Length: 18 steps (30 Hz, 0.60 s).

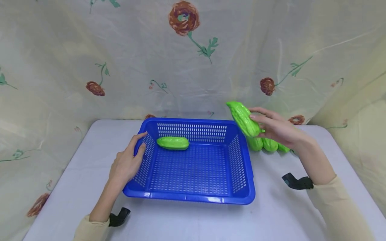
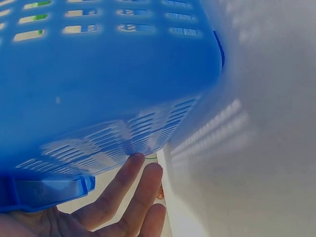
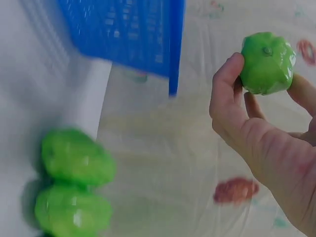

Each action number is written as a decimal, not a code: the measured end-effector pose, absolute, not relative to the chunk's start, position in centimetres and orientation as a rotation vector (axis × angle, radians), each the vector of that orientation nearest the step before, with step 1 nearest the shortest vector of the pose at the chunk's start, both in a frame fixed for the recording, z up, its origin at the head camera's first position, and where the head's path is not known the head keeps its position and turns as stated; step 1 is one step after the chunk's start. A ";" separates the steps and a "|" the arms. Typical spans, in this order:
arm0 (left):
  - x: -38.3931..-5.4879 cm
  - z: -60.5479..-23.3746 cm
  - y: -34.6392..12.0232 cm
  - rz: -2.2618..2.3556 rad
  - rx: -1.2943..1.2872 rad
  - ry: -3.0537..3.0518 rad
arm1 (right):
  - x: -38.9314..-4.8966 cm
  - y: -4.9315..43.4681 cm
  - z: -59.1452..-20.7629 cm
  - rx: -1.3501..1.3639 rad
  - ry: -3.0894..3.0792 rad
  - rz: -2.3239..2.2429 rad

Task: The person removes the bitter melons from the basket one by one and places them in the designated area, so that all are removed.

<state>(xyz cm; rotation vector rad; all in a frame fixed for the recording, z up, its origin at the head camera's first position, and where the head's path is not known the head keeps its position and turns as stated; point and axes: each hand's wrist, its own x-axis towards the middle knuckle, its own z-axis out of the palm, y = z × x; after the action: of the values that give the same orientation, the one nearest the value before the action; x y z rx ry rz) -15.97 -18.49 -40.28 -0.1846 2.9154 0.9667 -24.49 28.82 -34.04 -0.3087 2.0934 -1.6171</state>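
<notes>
My right hand pinches a bright green bitter melon between thumb and fingers, raised over the basket's far right corner. Its pointed tip slants up to the left, and the stem end faces the camera in the right wrist view. A blue plastic basket with slotted walls stands on the table. At its left rim my left hand grips the edge, the thumb on the inner side and the other fingers outside. Inside the basket, near the far left corner, lies another bitter melon.
Several more bitter melons lie in a row right of the basket, partly hidden by my right hand and forearm. A white cloth covers the table. A flower-patterned curtain hangs close behind its far edge and along both sides.
</notes>
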 end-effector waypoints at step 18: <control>-15.8 -39.8 -18.2 0.956 -0.179 2.914 | -24.6 39.9 -37.7 -0.101 1.859 -2.074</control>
<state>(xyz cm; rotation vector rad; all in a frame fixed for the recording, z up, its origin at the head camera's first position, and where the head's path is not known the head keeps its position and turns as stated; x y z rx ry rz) -15.84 -18.25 -39.84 -0.1789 2.9144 0.9557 -24.57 39.86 -37.69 -0.1015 1.8589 -2.0739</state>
